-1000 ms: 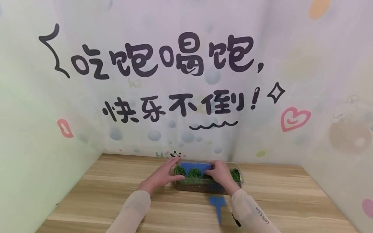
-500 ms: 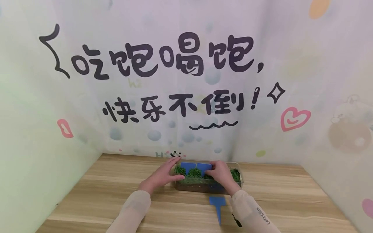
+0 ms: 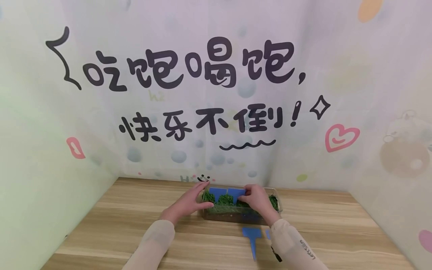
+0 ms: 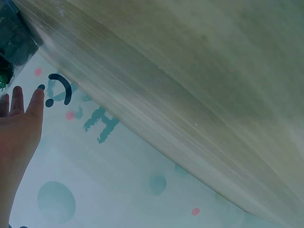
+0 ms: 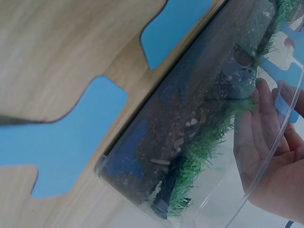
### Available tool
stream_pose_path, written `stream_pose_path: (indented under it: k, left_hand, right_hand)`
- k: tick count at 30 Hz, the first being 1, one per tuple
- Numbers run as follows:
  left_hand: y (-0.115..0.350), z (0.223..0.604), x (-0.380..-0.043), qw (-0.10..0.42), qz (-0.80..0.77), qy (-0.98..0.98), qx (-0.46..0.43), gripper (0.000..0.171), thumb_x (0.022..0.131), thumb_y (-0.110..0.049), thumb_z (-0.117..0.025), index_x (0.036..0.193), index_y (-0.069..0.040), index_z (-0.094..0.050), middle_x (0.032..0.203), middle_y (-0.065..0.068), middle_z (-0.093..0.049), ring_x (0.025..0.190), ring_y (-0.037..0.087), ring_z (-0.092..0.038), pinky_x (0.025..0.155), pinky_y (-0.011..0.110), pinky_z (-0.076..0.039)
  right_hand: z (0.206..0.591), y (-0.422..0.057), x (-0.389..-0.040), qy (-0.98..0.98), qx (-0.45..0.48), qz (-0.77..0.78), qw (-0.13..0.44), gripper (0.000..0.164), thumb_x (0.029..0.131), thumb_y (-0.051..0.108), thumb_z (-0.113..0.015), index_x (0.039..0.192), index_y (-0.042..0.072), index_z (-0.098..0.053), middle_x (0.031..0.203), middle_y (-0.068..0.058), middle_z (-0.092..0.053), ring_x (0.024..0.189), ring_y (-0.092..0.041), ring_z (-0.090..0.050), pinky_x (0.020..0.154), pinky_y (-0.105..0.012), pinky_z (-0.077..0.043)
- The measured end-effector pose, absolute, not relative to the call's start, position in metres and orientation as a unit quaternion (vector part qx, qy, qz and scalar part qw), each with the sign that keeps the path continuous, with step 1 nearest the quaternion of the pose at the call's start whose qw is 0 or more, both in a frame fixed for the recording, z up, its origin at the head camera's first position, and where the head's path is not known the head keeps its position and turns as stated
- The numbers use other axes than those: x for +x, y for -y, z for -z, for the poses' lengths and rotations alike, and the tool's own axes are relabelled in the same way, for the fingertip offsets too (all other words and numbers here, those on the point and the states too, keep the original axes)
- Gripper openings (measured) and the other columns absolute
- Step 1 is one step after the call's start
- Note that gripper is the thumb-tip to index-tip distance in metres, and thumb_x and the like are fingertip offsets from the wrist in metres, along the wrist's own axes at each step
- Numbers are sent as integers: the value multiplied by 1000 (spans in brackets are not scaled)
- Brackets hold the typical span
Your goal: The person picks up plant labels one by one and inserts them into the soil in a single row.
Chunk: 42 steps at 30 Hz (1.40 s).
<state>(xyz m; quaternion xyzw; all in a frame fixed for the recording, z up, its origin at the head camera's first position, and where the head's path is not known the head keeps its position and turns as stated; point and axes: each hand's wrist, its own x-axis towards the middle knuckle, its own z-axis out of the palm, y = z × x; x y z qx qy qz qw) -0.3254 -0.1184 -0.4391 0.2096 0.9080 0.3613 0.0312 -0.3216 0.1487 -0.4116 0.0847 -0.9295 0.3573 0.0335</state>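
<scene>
A clear plastic box (image 3: 216, 216) of dark soil and green grass (image 3: 226, 200) stands against the wall. My right hand (image 3: 259, 200) reaches over it and pinches the right edge of a blue T-shaped plant label (image 3: 235, 193), upright in the grass. In the right wrist view, fingertips and thumb meet on that label (image 5: 285, 105). Left of it stands a second blue plant label (image 3: 217, 192). My left hand (image 3: 187, 202) is at the box's left end, thumb and fingers spread; whether it touches the wall of the box is unclear.
On the wooden table (image 3: 135, 210), in front of the box, lies another blue plant label (image 3: 252, 236). Part of one more blue label (image 3: 268, 234) shows beside the right sleeve (image 3: 290, 240). A printed cloth wall (image 3: 168, 161) closes off the back.
My right forearm has shifted slightly right, uncovering a bit of a blue label on the table. The pinched label stands a little farther from its neighbour than at first. The left hand stays put.
</scene>
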Motion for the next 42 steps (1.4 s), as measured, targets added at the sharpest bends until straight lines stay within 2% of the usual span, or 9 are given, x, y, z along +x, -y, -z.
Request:
stream_pose_path:
  k: [3,6,9,17,31,42]
  left_hand:
    - [118,439,-325,29,-361,-908,210,85,91,-44,-71,159,-18,-29,164,14,-26,147,40,-33,113,64,-34]
    - [118,439,-325,29,-359,-909,211,85,90,-45,-71,159,-19,-29,164,14,-26,147,40,-33,114,63,-34]
    - [118,438,-324,27,-357,-909,215,85,90,-46,-71,159,-18,-29,164,15,-27,147,41,-34,113,64,-34]
    - [118,438,-324,31,-360,-908,213,84,91,-44,-71,159,-18,-29,164,16,-25,147,41,-33,114,64,-34]
    - [118,437,-323,30,-358,-908,214,84,91,-44,-71,159,-19,-29,165,15,-25,148,41,-32,114,64,-33]
    - [118,437,-324,28,-356,-909,214,84,91,-44,-71,159,-18,-30,164,14,-26,148,40,-32,114,63,-33]
  right_hand:
    - [411,-150,-321,930,74,-357,35,9,86,12,-76,86,7,-68,86,-6,-72,76,-17,-64,64,-33,-51]
    - [410,-152,-321,929,71,-361,34,12,86,12,-76,94,5,-70,93,-9,-73,84,-21,-68,70,-38,-55]
    - [408,-154,-320,928,70,-363,33,13,86,12,-76,95,5,-70,94,-10,-73,87,-23,-69,72,-39,-56]
    - [407,-158,-317,929,58,-364,33,14,87,13,-76,96,5,-69,93,-8,-73,88,-22,-69,73,-38,-56]
    - [408,-165,-313,924,57,-375,44,3,88,10,-74,90,9,-72,88,-4,-72,81,-17,-68,73,-36,-57]
    - [408,-170,-311,929,59,-362,58,7,88,15,-76,89,9,-73,87,-2,-73,81,-16,-68,74,-38,-57]
